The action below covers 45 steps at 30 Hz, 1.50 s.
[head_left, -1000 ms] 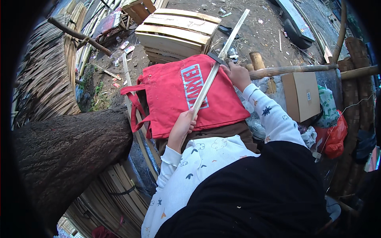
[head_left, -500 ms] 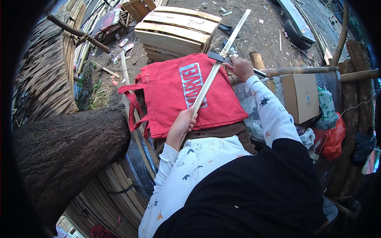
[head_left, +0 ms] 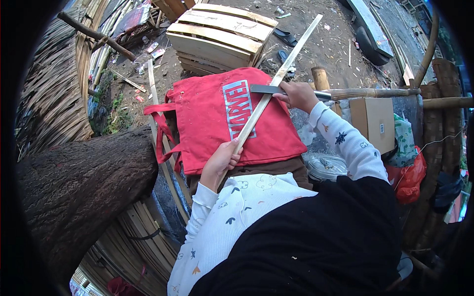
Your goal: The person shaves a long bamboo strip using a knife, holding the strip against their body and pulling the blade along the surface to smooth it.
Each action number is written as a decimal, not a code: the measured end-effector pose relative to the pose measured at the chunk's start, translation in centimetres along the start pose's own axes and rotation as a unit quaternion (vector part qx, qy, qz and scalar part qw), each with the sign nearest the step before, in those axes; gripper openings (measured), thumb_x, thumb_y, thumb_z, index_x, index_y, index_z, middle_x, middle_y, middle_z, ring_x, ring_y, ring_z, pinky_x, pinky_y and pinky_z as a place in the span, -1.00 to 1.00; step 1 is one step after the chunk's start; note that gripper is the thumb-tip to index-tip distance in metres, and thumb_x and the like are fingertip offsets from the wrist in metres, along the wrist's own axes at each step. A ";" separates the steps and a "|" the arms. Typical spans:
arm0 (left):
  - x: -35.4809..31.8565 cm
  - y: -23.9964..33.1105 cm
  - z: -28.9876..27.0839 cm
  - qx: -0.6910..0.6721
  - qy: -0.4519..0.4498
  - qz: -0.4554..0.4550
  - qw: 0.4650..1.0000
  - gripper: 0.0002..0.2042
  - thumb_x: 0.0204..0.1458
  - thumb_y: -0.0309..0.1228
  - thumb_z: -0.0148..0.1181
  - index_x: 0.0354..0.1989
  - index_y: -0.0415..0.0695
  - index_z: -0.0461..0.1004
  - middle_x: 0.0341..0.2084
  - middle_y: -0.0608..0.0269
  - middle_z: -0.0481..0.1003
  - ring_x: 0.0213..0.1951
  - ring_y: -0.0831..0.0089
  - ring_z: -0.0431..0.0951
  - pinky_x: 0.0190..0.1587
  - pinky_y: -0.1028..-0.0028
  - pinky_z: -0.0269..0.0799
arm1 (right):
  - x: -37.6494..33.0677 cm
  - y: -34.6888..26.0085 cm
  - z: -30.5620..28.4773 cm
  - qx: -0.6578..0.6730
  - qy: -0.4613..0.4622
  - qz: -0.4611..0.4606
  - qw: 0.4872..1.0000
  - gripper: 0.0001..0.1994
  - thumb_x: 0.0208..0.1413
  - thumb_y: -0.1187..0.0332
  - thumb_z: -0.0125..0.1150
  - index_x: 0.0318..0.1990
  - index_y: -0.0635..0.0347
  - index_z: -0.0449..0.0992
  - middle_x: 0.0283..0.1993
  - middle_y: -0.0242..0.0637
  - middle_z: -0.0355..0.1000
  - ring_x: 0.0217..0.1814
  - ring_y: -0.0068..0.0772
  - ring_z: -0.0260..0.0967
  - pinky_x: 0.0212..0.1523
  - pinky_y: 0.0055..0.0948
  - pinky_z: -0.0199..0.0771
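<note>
Pale wooden strip (head_left: 257, 114) runs diagonally from upper right of centre down to mid-frame, over the red bag (head_left: 202, 123). We have the left hand (head_left: 222, 160) near frame centre, fingers wrapped round the strip's lower part. Right hand (head_left: 298, 95), right of centre, grips the knife (head_left: 264, 89): fingers closed on it, blade crossing the strip, dark handle end poking out on the right. Whether those fingertips also touch the strip, we can't tell.

The bag lies spread over brown cloth (head_left: 247, 175) (handles flop to the left, pale print on the front). Beyond its far edge, top centre, we see a slatted wooden crate (head_left: 217, 39); dark sandals (head_left: 285, 37) on the dirt just right of it. Right side of frame: bamboo pole (head_left: 370, 92), cardboard box (head_left: 373, 126) below it, red plastic bag (head_left: 411, 180) lower down. Left edge: thick rough trunk (head_left: 89, 182), dry thatch (head_left: 54, 79) above it. Lower left, we've got a bundle of slats (head_left: 138, 241) with a dark band round it.
</note>
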<state>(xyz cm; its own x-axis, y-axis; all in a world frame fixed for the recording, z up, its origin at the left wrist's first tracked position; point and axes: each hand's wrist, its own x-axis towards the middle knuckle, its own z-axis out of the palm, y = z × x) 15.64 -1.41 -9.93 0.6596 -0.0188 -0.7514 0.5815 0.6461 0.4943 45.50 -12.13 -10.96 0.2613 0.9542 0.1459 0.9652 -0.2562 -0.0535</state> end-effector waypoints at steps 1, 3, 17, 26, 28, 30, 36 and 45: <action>-0.1 -0.1 0.2 -0.003 -0.001 -0.002 1.000 -0.62 0.15 -0.04 -0.26 -0.52 -0.08 0.23 -0.79 0.60 0.05 -0.79 0.82 -0.04 -0.78 0.75 -0.16 | 0.5 0.7 0.0 -0.025 -0.010 0.044 0.999 -0.47 0.05 -0.17 -0.19 -0.48 0.19 0.37 -0.66 -0.18 0.38 -0.61 -0.19 0.40 -0.60 -0.31 0.39; -0.2 -0.1 0.5 0.016 0.022 0.006 1.000 -0.61 0.15 -0.03 -0.27 -0.52 -0.08 0.22 -0.79 0.59 0.06 -0.78 0.81 -0.03 -0.78 0.74 -0.12 | 1.0 2.2 0.4 -0.032 -0.031 0.165 0.985 -0.45 0.07 -0.16 -0.23 -0.49 0.21 0.38 -0.63 -0.13 0.39 -0.55 -0.11 0.41 -0.53 -0.24 0.40; -2.1 -0.3 5.1 0.536 0.355 0.229 0.731 -0.71 0.14 -0.26 -0.19 -0.43 -0.22 0.34 -0.70 -0.03 0.41 -0.59 0.09 0.48 -0.58 0.21 0.38 | -4.5 -11.6 -4.9 0.172 -0.142 0.095 0.970 -0.57 0.06 -0.04 -0.07 -0.51 0.20 0.31 -0.70 -0.09 0.31 -0.61 0.01 0.33 -0.61 -0.15 0.28; -2.3 -0.9 5.6 0.570 0.374 0.237 0.692 -0.71 0.14 -0.23 -0.18 -0.48 -0.19 0.31 -0.78 0.08 0.38 -0.67 0.17 0.47 -0.67 0.31 0.38 | -3.2 -4.9 -2.6 0.061 -0.050 0.253 0.964 -0.51 0.11 -0.05 -0.18 -0.53 0.23 0.35 -0.64 0.01 0.35 -0.53 0.09 0.34 -0.58 -0.09 0.29; -2.1 -1.1 5.7 0.569 0.375 0.231 0.694 -0.71 0.14 -0.24 -0.18 -0.49 -0.19 0.31 -0.78 0.09 0.37 -0.68 0.18 0.47 -0.68 0.32 0.38 | -3.5 -6.9 -2.4 0.109 -0.043 0.199 0.973 -0.52 0.10 -0.05 -0.15 -0.54 0.23 0.33 -0.67 -0.03 0.32 -0.55 0.06 0.33 -0.58 -0.11 0.29; -2.0 -1.3 5.6 0.566 0.383 0.240 0.690 -0.72 0.14 -0.25 -0.17 -0.49 -0.19 0.30 -0.79 0.10 0.37 -0.68 0.19 0.47 -0.68 0.33 0.37 | -4.7 -9.2 -2.9 0.088 -0.069 0.064 0.992 -0.57 0.08 -0.03 -0.10 -0.52 0.20 0.30 -0.71 -0.10 0.30 -0.61 -0.03 0.34 -0.62 -0.18 0.28; -2.3 -0.9 5.6 0.560 0.359 0.242 0.706 -0.73 0.13 -0.26 -0.16 -0.48 -0.19 0.29 -0.78 0.08 0.37 -0.67 0.15 0.46 -0.66 0.30 0.37 | -2.9 -2.3 -1.4 -0.012 -0.039 0.178 0.983 -0.56 0.09 -0.07 -0.15 -0.48 0.18 0.32 -0.66 -0.10 0.36 -0.60 -0.08 0.37 -0.62 -0.21 0.31; -2.6 -1.2 5.3 0.517 0.349 0.233 0.746 -0.72 0.14 -0.26 -0.19 -0.45 -0.22 0.29 -0.75 -0.03 0.37 -0.61 0.03 0.45 -0.61 0.18 0.34 | -3.4 -1.5 -0.4 0.005 -0.027 0.127 0.991 -0.57 0.10 -0.04 -0.13 -0.44 0.21 0.34 -0.66 -0.08 0.34 -0.56 0.02 0.34 -0.57 -0.14 0.30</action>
<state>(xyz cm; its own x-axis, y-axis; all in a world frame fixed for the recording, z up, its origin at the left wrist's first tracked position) 15.74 -6.20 -6.26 0.7056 0.6598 -0.2584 0.6613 -0.4821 0.5747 43.12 -15.06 -10.94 0.4951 0.8658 0.0731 0.8677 -0.4884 -0.0923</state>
